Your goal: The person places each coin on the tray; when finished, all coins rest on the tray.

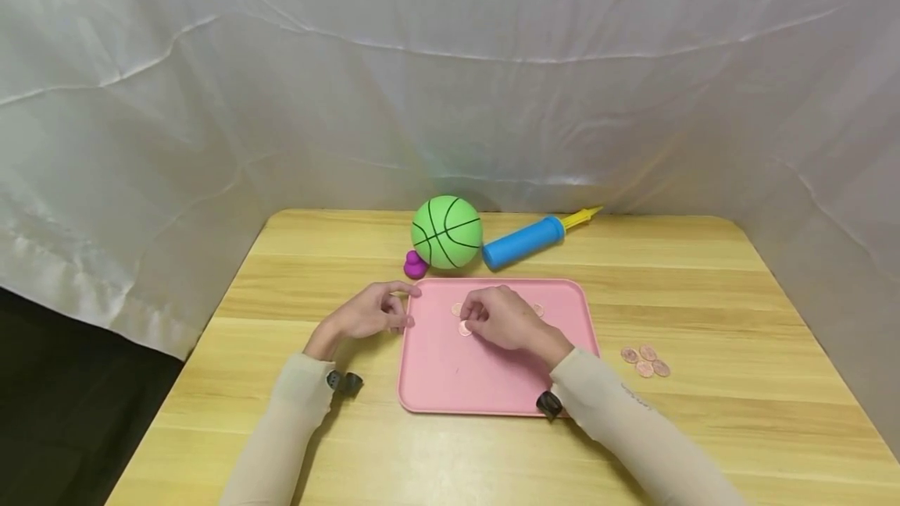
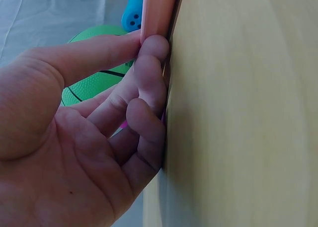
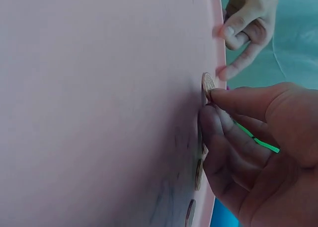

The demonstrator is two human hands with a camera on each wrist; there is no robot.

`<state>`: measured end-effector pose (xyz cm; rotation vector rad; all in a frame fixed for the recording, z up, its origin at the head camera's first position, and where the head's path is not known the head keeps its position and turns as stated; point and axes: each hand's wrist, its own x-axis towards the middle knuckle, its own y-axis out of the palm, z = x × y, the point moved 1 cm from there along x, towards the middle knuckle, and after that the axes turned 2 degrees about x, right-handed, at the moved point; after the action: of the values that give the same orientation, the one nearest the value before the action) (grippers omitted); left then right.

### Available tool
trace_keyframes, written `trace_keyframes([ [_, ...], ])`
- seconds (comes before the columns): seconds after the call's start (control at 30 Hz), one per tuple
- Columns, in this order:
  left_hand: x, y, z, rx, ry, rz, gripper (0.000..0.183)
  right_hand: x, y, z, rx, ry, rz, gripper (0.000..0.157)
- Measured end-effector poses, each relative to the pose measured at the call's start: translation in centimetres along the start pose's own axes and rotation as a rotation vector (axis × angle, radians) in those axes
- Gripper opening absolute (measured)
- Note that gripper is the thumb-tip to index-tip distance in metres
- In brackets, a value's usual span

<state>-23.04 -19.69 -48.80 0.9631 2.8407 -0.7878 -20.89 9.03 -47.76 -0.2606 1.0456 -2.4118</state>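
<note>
On the pink tray (image 1: 450, 381), my right hand (image 1: 502, 318) pinches a copper-coloured coin (image 3: 208, 82) between thumb and fingertips, close against the tray's surface. Another coin (image 1: 457, 308) lies just past those fingers, and one more coin (image 1: 538, 309) is partly covered by the back of the hand. My left hand (image 1: 366, 312) is at the tray's left edge. Its thumb and forefinger, spread apart, touch the rim near the far left corner, while the other fingers (image 2: 144, 122) bend loosely beside the tray's outer wall, close over the table.
Several coins (image 1: 644, 369) lie grouped on the wooden table (image 1: 738, 428) right of the tray. Behind the tray stand a green ball (image 1: 446, 233), a small purple toy (image 1: 415, 265) and a blue hand pump (image 1: 523, 243) with a yellow nozzle. A pale curtain (image 1: 450, 84) hangs behind the table.
</note>
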Motion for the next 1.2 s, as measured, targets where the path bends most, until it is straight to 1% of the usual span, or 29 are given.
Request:
trace_keyframes([
  [0.13, 0.1, 0.1, 0.1, -0.008, 0.010, 0.000, 0.059, 0.2, 0.3, 0.2, -0.011, 0.016, -0.007, 0.009],
  [0.33, 0.1, 0.0, 0.3, -0.007, 0.004, -0.010, 0.059, 0.5, 0.6, 0.5, -0.051, -0.002, -0.022, 0.008],
  [0.53, 0.1, 0.2, 0.0, -0.006, 0.002, -0.001, 0.058, 0.1, 0.0, 0.3, -0.065, 0.001, -0.042, 0.005],
  [0.73, -0.1, 0.1, 0.0, 0.001, -0.009, -0.010, 0.058, -1.1, -1.3, -0.3, -0.043, 0.044, -0.027, 0.004],
  [0.9, -0.2, 0.0, 0.0, 0.009, -0.008, -0.014, 0.058, -2.3, -2.5, -1.2, -0.015, 0.047, -0.009, 0.004],
  [1.1, 0.0, 0.1, 0.1, 0.012, 0.008, -0.006, 0.058, -4.4, -4.4, -2.7, -0.024, 0.006, -0.046, 0.005],
  [1.2, 0.0, 0.1, 0.1, 0.014, 0.011, -0.003, 0.059, -5.6, -5.5, -3.5, -0.025, 0.010, -0.065, 0.006],
])
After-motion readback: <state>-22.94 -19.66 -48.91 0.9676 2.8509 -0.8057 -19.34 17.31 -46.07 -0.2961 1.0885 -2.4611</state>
